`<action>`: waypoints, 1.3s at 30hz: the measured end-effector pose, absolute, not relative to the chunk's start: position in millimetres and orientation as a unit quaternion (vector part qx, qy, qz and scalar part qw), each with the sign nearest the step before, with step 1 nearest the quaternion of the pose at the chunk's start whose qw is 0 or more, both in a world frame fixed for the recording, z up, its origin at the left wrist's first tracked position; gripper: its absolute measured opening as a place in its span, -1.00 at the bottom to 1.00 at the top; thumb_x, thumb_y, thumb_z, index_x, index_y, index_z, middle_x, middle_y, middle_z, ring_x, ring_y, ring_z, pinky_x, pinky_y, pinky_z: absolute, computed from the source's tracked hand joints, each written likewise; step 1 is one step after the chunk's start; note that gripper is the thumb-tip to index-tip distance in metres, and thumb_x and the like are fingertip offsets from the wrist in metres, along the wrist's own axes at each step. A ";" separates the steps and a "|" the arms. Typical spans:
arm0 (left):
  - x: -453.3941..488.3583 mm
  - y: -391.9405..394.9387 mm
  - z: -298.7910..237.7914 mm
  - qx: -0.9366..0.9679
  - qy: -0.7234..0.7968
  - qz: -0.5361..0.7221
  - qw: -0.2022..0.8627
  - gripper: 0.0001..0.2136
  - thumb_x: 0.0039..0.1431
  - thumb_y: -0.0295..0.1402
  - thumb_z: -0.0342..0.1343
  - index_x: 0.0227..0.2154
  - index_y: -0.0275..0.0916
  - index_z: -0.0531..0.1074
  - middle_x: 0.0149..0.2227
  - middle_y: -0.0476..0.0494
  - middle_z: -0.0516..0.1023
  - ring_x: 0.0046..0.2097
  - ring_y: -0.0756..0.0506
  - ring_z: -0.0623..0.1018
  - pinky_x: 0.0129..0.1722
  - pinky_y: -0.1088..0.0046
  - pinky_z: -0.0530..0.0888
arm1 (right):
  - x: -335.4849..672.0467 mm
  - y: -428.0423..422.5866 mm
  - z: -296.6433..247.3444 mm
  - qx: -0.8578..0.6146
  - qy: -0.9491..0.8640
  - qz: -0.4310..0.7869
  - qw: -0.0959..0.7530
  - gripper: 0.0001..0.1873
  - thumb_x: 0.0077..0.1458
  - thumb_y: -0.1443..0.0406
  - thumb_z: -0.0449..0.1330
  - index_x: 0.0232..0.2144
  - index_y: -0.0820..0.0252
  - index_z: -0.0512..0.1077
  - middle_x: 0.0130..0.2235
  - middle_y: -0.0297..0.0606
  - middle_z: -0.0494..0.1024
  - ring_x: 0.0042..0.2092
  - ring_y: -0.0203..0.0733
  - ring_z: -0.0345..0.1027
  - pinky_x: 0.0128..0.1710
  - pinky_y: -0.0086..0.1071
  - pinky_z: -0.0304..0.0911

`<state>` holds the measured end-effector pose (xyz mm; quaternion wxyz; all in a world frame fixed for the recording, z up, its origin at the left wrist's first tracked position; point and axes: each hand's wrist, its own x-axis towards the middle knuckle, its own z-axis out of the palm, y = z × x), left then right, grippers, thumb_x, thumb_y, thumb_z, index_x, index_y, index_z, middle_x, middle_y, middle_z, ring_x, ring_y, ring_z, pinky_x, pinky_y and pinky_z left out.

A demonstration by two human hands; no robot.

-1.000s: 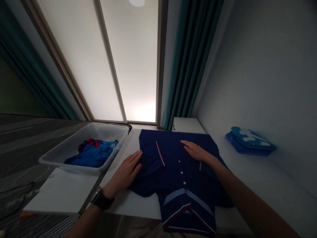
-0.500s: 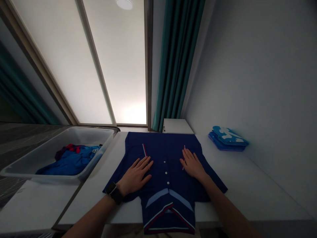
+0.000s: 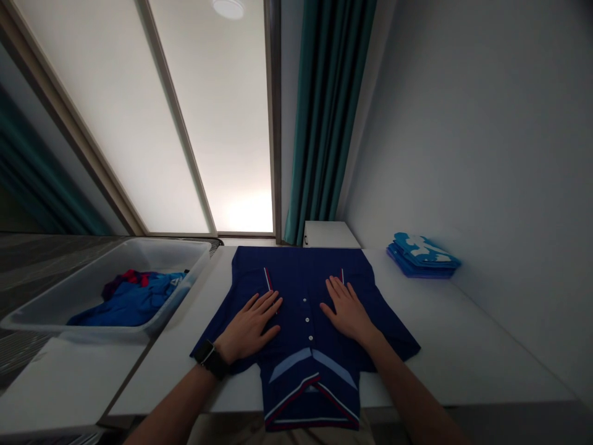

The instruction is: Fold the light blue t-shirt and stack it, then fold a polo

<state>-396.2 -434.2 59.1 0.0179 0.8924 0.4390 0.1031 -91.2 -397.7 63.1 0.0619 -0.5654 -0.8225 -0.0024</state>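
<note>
Left hand [image 3: 252,326] has moved inward from the shirt's [image 3: 296,272] side; it and the right hand [image 3: 348,314] now lie flat, ungripping, at the folded-in cuffs. Shirt on table [image 3: 445,346]; sleeves appear held down.

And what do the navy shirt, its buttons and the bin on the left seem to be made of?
Navy shirt: fabric, perhaps cotton or a blend; matte, lying flat without shine. Buttons: probably plastic, pale and round, though too small to be sure. Bin: likely moulded plastic, with cloudy, translucent-looking walls and rounded corners.
</note>
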 end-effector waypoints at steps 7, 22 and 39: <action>-396.2 -435.3 61.9 0.891 0.441 0.105 0.029 -0.44 0.35 -0.03 -0.19 0.34 -0.04 -0.06 0.38 -0.08 -0.01 0.36 -0.16 0.06 0.32 0.12 0.02 | -96.4 -402.2 57.3 -0.573 -0.819 0.021 0.036 -0.17 0.26 -0.11 -0.38 0.34 0.35 -0.02 0.38 -0.12 -0.08 0.39 -0.11 -0.31 0.35 -0.10 -0.40; -397.6 -435.8 62.9 0.887 0.446 0.110 0.052 -0.47 0.36 -0.05 -0.20 0.33 -0.04 0.00 0.36 -0.08 0.04 0.36 -0.15 0.07 0.32 0.10 0.04 | -94.4 -401.6 55.6 -0.573 -0.818 0.026 0.031 -0.18 0.26 -0.10 -0.34 0.34 0.33 -0.03 0.38 -0.12 -0.08 0.39 -0.11 -0.33 0.35 -0.10 -0.44; -444.0 -381.5 61.9 0.777 0.619 0.109 -0.042 -0.40 0.34 -0.05 -0.22 0.30 -0.33 0.08 0.36 -0.30 0.03 0.37 -0.24 0.03 0.30 0.11 0.08 | -78.5 -393.9 50.2 -0.624 -0.781 0.011 0.024 -0.23 0.26 -0.04 -0.26 0.33 0.34 -0.01 0.38 -0.13 -0.08 0.39 -0.10 -0.32 0.34 -0.07 -0.34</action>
